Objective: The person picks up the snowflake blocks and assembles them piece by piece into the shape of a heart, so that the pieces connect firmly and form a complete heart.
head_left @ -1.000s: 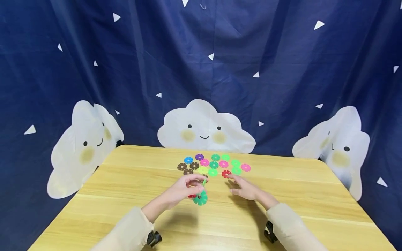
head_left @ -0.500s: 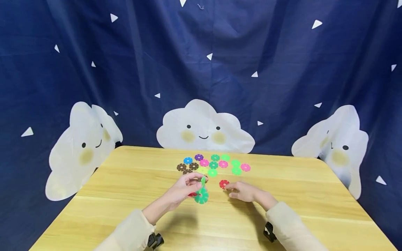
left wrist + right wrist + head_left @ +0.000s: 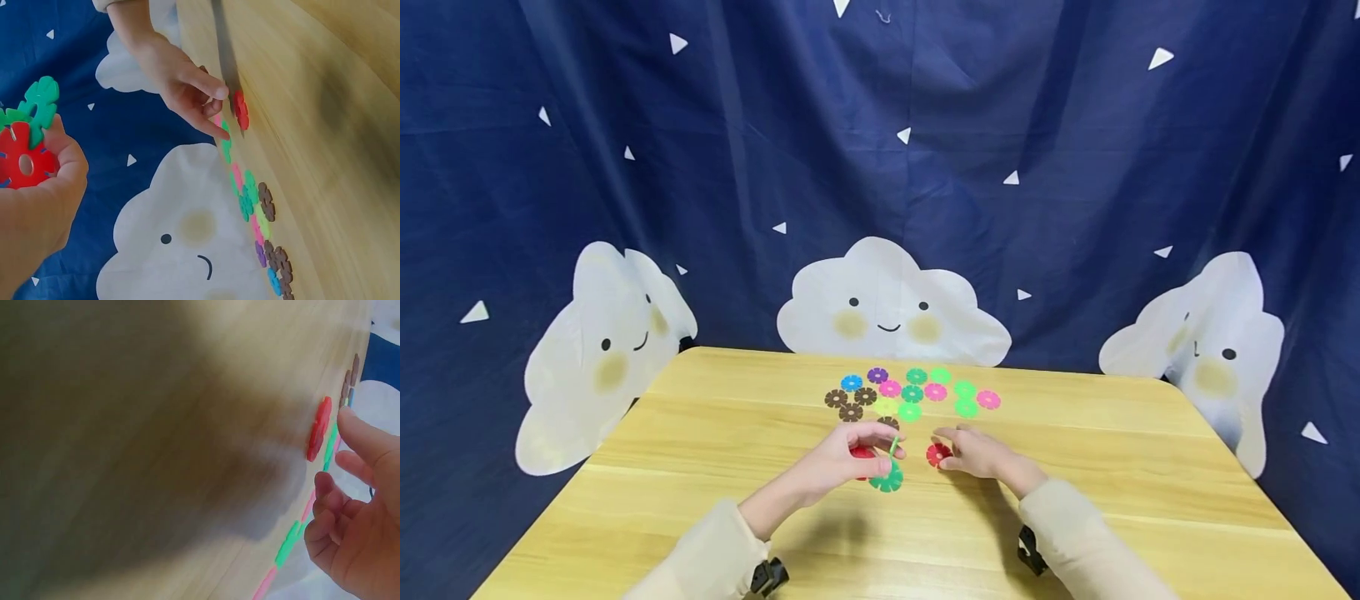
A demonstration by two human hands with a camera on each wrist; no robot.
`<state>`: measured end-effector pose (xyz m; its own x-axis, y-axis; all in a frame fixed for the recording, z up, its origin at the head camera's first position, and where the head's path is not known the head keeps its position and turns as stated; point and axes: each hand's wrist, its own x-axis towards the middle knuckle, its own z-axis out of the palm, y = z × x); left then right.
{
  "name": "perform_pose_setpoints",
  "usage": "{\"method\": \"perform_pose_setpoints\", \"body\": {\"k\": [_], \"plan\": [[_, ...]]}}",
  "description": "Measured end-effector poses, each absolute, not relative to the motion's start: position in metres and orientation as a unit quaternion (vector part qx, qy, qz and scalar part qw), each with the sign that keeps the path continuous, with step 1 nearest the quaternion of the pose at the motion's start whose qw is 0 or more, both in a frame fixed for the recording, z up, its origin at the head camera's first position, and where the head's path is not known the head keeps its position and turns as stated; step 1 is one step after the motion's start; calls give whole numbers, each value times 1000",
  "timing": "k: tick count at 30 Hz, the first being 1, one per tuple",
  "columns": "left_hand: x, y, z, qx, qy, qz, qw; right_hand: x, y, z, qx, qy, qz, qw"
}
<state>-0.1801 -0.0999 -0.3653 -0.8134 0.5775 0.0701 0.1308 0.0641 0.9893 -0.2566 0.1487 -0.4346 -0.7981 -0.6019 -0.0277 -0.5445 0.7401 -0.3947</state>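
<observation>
My left hand (image 3: 831,458) pinches a joined cluster of notched plastic snowflake discs above the table. A red disc (image 3: 39,161), a dark green disc (image 3: 46,94) and a bright green one (image 3: 894,446) make up what shows of it; the fingers hide part. My right hand (image 3: 983,455) hovers over a loose red snowflake disc (image 3: 934,455), which lies flat on the wood. In the right wrist view its thumb is just beside that red disc (image 3: 319,430), the other fingers loosely bent, and a slight gap seems to separate them.
Several loose snowflake discs lie farther back on the wooden table (image 3: 700,450): brown (image 3: 851,412), blue (image 3: 852,382), purple (image 3: 877,376), pink (image 3: 988,400) and green (image 3: 909,412). A dark blue curtain (image 3: 1037,225) with clouds hangs behind the table's far edge.
The loose red disc has slid from the edge of the group toward the person, along with my right hand. That hand has since lifted its fingertips off it. The left hand's cluster has turned slightly.
</observation>
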Motion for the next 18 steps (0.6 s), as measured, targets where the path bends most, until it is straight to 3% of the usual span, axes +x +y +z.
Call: {"method": "perform_pose_setpoints", "body": {"k": [10,18], "plan": [[-180,-97,-367,258,717,622,181,-256,141,-441,-292,930,-211,68],[-181,-98,-365,262,729,610,165,-252,152,-436,-297,877,-359,117]]}}
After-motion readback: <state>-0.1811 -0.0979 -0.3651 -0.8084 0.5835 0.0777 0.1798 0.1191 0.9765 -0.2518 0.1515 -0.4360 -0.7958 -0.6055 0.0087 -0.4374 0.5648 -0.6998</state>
